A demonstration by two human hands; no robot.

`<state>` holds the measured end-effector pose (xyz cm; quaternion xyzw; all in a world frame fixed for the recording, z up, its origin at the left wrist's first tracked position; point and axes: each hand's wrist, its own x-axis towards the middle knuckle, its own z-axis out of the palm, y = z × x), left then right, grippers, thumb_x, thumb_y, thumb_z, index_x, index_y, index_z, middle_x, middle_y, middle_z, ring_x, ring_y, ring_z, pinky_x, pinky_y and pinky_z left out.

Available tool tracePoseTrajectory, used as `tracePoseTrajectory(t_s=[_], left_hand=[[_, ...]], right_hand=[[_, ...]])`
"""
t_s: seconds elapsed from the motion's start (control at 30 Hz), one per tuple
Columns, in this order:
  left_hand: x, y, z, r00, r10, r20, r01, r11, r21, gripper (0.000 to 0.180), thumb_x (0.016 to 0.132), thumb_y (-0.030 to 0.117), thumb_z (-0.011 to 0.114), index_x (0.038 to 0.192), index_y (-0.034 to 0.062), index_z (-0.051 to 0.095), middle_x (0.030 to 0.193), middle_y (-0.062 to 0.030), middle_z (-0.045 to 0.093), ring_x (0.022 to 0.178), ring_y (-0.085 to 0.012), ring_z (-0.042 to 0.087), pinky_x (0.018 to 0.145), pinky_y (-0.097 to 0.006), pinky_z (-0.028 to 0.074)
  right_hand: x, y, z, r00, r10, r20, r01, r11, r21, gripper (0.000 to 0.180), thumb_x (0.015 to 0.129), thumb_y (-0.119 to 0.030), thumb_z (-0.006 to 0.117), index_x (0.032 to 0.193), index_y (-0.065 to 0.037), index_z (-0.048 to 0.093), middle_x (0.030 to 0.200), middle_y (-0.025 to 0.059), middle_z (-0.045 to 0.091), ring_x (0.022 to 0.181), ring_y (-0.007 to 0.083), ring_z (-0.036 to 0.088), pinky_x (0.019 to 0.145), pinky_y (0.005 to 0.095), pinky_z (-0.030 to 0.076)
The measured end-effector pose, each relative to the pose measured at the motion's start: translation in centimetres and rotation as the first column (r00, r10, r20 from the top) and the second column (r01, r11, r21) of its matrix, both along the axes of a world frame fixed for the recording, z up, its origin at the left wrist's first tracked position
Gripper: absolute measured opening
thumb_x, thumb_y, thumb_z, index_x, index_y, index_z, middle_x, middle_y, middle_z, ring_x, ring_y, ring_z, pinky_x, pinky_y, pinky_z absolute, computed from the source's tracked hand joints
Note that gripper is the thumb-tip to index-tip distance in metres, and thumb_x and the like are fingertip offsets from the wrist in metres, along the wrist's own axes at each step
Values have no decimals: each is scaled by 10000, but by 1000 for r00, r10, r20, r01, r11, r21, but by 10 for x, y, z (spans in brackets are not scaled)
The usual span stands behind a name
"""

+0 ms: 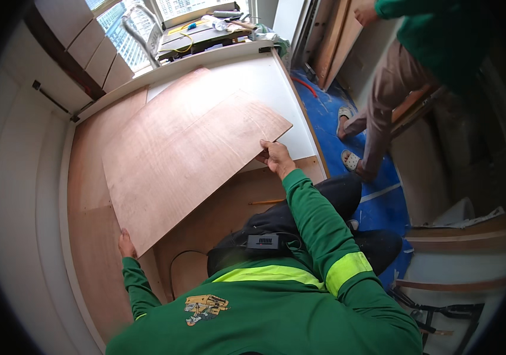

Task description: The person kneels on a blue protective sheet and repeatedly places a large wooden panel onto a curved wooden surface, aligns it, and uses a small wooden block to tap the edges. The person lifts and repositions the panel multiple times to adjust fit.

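A thin, reddish-brown plywood sheet (pixel 188 154) lies tilted across the frame in front of me. At its near left corner my left hand (pixel 127 244) is closed on the edge, fingers partly hidden by the board. My right hand (pixel 278 157) pinches the near right edge close to the other corner, thumb on top and the remaining fingers underneath. Below the sheet, a wooden base panel (pixel 205 219) shows in its shadow, with a yellow-orange pencil (pixel 266 202) lying on it. A white surface (pixel 279 89) shows past the sheet's far right side.
A low white rim (pixel 164 71) borders the panels. Beyond it stands a bench (pixel 205 38) with tools by the window. On the right, a person (pixel 383 100) in green stands on blue floor covering (pixel 324 118). A dark cable (pixel 173 266) runs beside my legs.
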<state>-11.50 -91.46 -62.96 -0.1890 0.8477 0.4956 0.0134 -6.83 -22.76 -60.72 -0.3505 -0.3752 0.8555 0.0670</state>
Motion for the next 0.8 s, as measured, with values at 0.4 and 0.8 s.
tracePoseTrajectory(t_s=[0.4, 0.8], left_hand=[[-136, 46, 2, 915, -387, 115, 403, 853, -332, 823, 1083, 702, 457, 1213, -77, 686, 1149, -232, 738, 1063, -316, 690, 974, -446, 527], [-279, 134, -34, 863, -483, 150, 501, 775, -386, 777, 1067, 684, 530, 1231, -59, 690, 1125, -171, 748, 1051, -267, 675, 974, -410, 525]], right_hand=[[121, -30, 8, 982, -186, 38, 185, 982, 26, 246, 1116, -198, 585, 1197, 34, 568, 1190, 187, 695, 1037, 308, 733, 919, 485, 625], [62, 8, -41, 935, -344, 86, 341, 939, 47, 299, 1110, -204, 589, 1238, 58, 519, 1143, 178, 646, 962, 316, 702, 827, 479, 636]])
